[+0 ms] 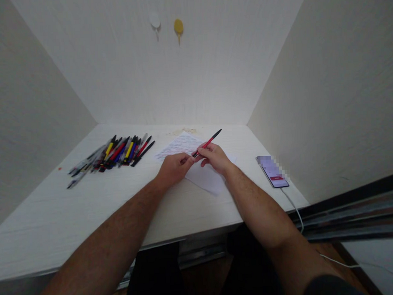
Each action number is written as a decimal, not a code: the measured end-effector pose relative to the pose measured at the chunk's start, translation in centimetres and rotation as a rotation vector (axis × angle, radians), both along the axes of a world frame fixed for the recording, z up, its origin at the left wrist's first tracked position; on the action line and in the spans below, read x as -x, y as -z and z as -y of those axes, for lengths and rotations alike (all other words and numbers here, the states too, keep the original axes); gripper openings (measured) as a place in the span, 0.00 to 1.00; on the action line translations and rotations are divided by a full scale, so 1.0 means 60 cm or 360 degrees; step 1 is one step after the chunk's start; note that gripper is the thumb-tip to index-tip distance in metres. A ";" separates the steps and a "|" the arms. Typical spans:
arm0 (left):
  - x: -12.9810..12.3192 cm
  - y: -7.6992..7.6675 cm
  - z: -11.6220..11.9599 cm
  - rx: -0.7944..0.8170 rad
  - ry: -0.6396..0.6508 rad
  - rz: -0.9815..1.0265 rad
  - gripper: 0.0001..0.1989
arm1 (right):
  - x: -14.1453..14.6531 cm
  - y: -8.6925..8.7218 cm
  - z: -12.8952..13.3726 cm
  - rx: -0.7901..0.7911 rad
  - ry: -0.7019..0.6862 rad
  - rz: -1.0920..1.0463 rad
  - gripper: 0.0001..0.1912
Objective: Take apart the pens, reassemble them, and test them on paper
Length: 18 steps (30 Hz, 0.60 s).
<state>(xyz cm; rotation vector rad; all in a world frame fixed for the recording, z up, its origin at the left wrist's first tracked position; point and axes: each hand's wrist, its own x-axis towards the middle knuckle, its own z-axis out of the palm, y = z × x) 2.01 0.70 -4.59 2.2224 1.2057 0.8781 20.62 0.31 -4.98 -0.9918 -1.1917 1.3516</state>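
Observation:
A red and black pen [209, 142] is in the fingers of my right hand [217, 157], slanting up to the right over the paper. My left hand [175, 167] is closed at the pen's lower end, with thumb and forefinger pinched there. Whether those left fingertips grip the pen or a small part of it is too small to make out. Beneath both hands lies a sheet of paper [181, 143] covered in handwriting on its far part, with a blank near corner. My hands hide its middle.
To the left, a pile of pens [119, 152] in several colours lies on the white table [98, 211]. A phone [273, 171] with a white cable [293, 206] rests near the right wall. Two hooks, one yellow [178, 26], one white [155, 22], are on the back wall.

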 end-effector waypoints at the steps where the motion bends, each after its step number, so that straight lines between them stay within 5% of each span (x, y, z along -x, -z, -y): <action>1: 0.000 0.000 0.000 -0.0017 0.0003 -0.0016 0.18 | -0.002 0.000 -0.002 0.0024 0.0044 -0.0002 0.15; 12: 0.008 0.013 -0.013 -0.0138 -0.0020 -0.0192 0.15 | -0.047 -0.009 -0.038 0.0147 0.0850 0.0677 0.08; 18: 0.008 0.002 -0.005 -0.0084 -0.0026 -0.0216 0.13 | -0.177 -0.040 -0.049 0.0309 0.1207 0.1939 0.15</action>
